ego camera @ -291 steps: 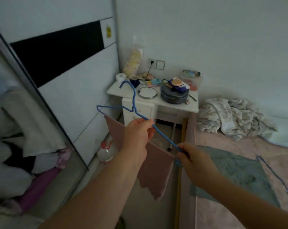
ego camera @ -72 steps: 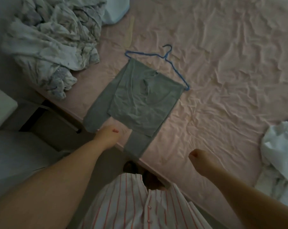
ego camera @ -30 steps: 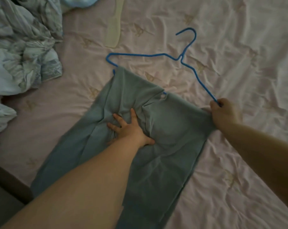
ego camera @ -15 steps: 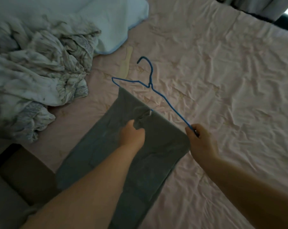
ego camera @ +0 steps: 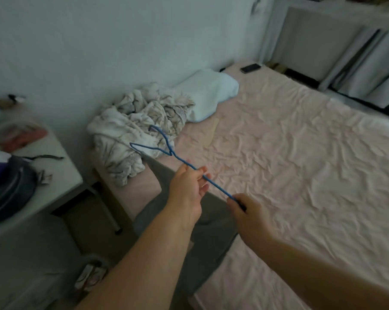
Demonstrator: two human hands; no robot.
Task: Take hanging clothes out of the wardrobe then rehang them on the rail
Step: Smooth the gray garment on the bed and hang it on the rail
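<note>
A blue wire hanger (ego camera: 166, 148) is held up over the near edge of the bed, its hook pointing away toward the wall. A grey-green garment (ego camera: 213, 231) hangs from its lower bar and drapes down below my arms. My left hand (ego camera: 189, 184) holds the hanger's sloping arm between thumb and fingers, near the middle. My right hand (ego camera: 247, 209) grips the hanger's right end, with its fingers curled round the wire.
The bed has a wrinkled pink sheet (ego camera: 300, 164). A crumpled white blanket (ego camera: 133, 128) and a light blue pillow (ego camera: 209, 90) lie by the wall. A white bedside table (ego camera: 55, 171) with a dark pot (ego camera: 8, 193) stands at left. Curtains (ego camera: 356, 63) hang at far right.
The hanger and garment have been lifted off the sheet. My left hand has left the cloth and taken the hanger's wire. The view has swung up toward the wall.
</note>
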